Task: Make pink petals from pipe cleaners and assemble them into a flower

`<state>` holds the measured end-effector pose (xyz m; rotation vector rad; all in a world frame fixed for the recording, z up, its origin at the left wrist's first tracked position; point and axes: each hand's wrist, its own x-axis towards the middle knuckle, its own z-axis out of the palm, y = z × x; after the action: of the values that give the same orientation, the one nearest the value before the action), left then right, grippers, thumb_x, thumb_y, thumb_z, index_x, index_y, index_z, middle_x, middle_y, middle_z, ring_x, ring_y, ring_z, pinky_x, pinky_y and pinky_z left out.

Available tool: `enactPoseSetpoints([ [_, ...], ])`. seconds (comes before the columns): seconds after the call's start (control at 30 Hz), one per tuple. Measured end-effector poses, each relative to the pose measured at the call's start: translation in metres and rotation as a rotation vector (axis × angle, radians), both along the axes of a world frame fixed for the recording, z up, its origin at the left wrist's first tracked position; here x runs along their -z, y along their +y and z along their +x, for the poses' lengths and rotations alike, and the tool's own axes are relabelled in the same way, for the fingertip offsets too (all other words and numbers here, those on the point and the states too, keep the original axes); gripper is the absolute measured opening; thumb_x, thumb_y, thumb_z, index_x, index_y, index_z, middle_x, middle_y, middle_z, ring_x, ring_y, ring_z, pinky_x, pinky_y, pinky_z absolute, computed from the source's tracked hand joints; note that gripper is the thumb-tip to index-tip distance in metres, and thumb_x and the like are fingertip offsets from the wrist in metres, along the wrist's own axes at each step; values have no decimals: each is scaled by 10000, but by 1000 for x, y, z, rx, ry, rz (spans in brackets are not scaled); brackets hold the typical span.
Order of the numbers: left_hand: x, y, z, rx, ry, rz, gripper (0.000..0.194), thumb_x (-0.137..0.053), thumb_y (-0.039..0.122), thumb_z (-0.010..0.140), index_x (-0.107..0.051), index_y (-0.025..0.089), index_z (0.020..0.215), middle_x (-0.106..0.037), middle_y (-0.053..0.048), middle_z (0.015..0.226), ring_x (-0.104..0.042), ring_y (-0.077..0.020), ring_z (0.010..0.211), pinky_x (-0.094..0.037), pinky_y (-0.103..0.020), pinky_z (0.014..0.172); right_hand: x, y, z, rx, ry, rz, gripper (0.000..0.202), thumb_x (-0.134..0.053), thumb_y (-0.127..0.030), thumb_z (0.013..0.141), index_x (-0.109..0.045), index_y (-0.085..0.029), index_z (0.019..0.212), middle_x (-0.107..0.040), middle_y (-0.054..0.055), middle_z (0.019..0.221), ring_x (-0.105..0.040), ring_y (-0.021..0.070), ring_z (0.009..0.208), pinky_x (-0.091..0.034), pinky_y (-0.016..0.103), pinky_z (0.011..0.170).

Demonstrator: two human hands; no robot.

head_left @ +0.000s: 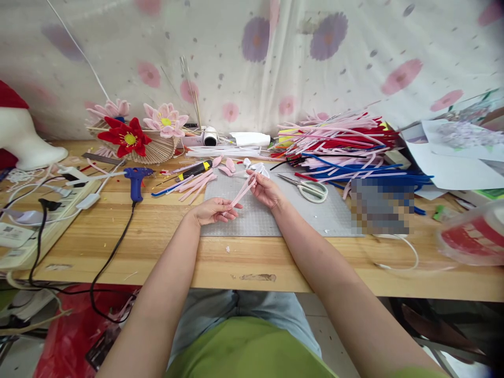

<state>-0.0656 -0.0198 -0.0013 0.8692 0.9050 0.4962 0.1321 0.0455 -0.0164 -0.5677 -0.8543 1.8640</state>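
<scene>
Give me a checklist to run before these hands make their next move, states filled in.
1. Pink strips gripped by left hand and right hand: ok.
2. Scissors out of the hands, lying on the mat: ok.
3. Mat free of scraps: not ok, a white scrap lies near its front edge.
4. Glue gun apart from both hands: ok.
5. Glue gun's nozzle cool: cannot tell.

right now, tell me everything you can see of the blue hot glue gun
The blue hot glue gun looks like plastic and lies on its side on the wooden table, left of the cutting mat. Its nozzle points right, its handle toward the near edge. A pale stick, apparently glue, protrudes behind; a black cord runs from the handle over the table's edge. Nobody is touching it.
</scene>
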Motion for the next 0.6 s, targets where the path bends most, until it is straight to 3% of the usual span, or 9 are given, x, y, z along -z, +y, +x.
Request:
enactPoseSetpoints([
  [0.6, -1, -1, 1, 11, 21, 9, 223, -575, 134, 780, -633, 106, 993, -696, -76, 772, -647, -92, 614, -474, -121, 472, 2, 5, -2, 115, 4, -43, 71, -658, -157, 670, -588, -169, 663, -516, -38, 582, -375, 29, 456, -378, 141, 428],
])
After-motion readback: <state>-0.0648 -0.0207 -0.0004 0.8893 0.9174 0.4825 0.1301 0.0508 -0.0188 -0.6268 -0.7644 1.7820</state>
